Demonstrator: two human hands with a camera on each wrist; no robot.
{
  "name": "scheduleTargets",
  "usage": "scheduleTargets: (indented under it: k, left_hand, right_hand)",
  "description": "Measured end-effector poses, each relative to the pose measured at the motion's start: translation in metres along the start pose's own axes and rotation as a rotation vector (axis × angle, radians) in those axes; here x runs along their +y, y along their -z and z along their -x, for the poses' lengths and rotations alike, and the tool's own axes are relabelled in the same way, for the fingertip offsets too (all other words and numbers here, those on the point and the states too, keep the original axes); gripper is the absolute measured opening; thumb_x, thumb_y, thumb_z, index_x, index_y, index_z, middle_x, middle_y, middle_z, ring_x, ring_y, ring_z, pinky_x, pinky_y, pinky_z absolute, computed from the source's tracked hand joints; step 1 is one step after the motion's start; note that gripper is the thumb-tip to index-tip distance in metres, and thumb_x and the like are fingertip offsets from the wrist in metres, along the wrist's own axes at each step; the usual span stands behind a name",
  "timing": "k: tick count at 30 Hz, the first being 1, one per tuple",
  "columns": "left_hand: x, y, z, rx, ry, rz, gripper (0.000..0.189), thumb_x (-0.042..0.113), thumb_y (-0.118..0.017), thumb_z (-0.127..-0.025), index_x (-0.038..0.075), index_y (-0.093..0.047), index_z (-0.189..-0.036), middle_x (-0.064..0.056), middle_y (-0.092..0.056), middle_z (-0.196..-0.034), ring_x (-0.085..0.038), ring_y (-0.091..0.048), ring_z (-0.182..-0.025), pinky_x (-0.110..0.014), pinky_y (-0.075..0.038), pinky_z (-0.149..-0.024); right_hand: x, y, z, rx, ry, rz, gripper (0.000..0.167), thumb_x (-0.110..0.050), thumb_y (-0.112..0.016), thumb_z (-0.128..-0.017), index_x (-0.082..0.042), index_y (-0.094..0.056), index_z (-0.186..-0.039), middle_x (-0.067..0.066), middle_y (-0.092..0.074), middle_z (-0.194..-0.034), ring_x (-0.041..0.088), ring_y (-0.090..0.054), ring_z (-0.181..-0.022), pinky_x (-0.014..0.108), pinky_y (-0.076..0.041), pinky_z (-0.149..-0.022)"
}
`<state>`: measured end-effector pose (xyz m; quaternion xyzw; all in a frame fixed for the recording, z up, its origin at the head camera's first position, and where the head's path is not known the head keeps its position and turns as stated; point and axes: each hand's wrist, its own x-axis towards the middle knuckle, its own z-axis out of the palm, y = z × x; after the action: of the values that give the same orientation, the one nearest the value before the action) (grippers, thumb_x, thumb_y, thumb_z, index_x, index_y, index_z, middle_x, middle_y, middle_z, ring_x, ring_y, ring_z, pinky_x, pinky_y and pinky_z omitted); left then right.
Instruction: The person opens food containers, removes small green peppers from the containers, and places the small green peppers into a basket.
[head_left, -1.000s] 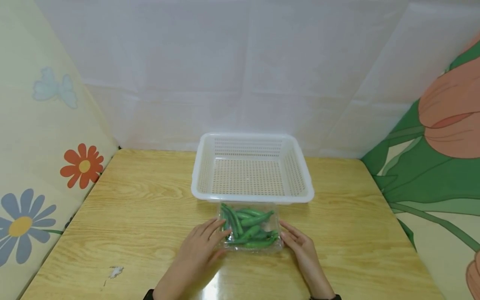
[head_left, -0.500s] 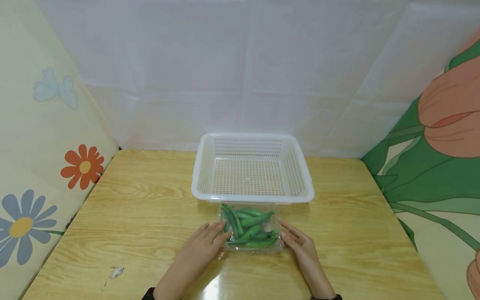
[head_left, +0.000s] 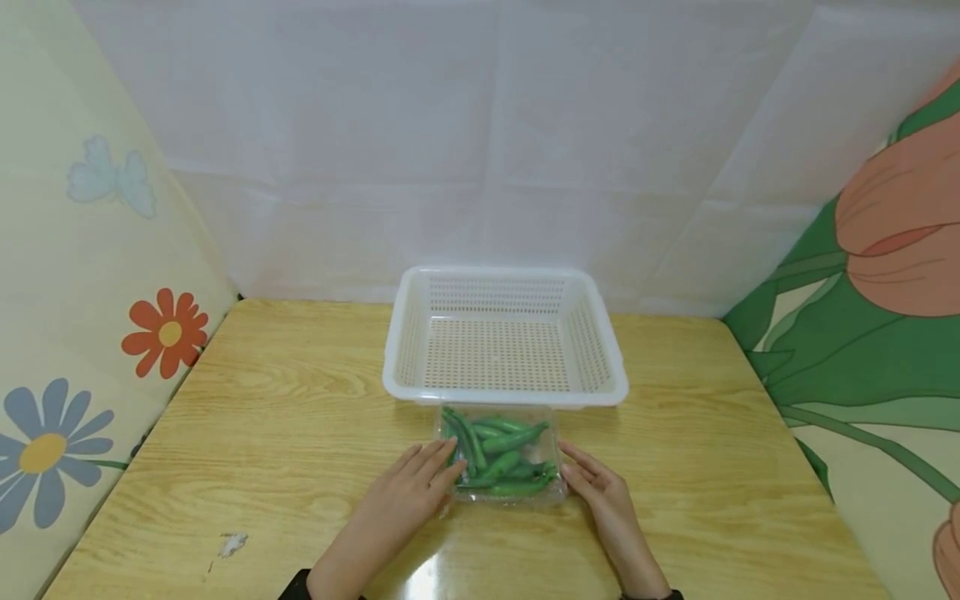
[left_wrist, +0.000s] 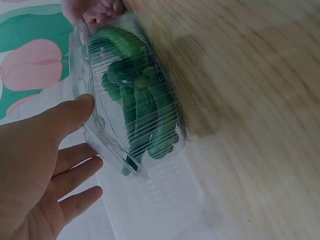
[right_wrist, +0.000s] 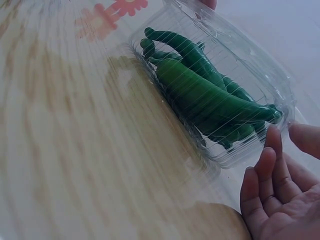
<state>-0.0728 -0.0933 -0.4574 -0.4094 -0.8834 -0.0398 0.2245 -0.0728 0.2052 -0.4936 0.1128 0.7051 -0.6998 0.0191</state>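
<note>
A clear plastic box [head_left: 538,492] of green chili peppers [head_left: 495,471] rests on the table, in front of a white basket. My left hand [head_left: 393,504] is at its left end; in the left wrist view the thumb [left_wrist: 82,112] touches the rim while the other fingers extend loosely beside it. On the opposite end my right hand [head_left: 606,500] lies against the side. The right wrist view has its thumb and fingertips [right_wrist: 272,142] by a corner of the rim, loosely bent. Plastic covers the peppers [right_wrist: 200,92], seen through the ribbed side.
Directly behind the box stands the white perforated basket [head_left: 506,397], with its near rim close to the box. The wood-grain table [head_left: 285,400] has a pale worn patch [head_left: 233,545] at left. White sheeting [head_left: 487,150] hangs behind, with flower-printed panels on both sides.
My left hand's fingers have shifted slightly, and its thumb, visible below the box earlier, is tucked from sight in the head view. The box and my right hand stay in place.
</note>
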Motion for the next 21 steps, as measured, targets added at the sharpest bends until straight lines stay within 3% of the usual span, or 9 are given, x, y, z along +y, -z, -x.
scheduleTargets:
  k: [9,21]
  left_hand:
    - [0.0002,-0.0024,-0.0043,0.012,-0.061,-0.049,0.047,0.031,-0.074,-0.086,0.007,-0.064,-0.125,-0.016,-0.062,-0.131,-0.026,-0.06,-0.121,-0.04,-0.051,-0.1]
    - [-0.0016,-0.0012,-0.0055,-0.022,-0.098,-0.11,0.05,0.035,-0.075,-0.085,0.009,-0.064,-0.126,-0.014,-0.063,-0.13,-0.024,-0.061,-0.119,-0.038,-0.053,-0.098]
  right_hand:
    - [-0.0003,0.0014,-0.0006,0.007,-0.019,0.021,0.046,-0.011,-0.064,-0.097,0.008,-0.052,-0.137,-0.001,-0.073,-0.09,0.005,-0.063,-0.079,0.017,-0.052,-0.075]
    - [0.0012,0.0007,-0.0011,0.005,-0.003,0.017,0.046,-0.011,-0.064,-0.097,0.008,-0.052,-0.137,0.001,-0.073,-0.093,0.006,-0.065,-0.081,0.017,-0.053,-0.076]
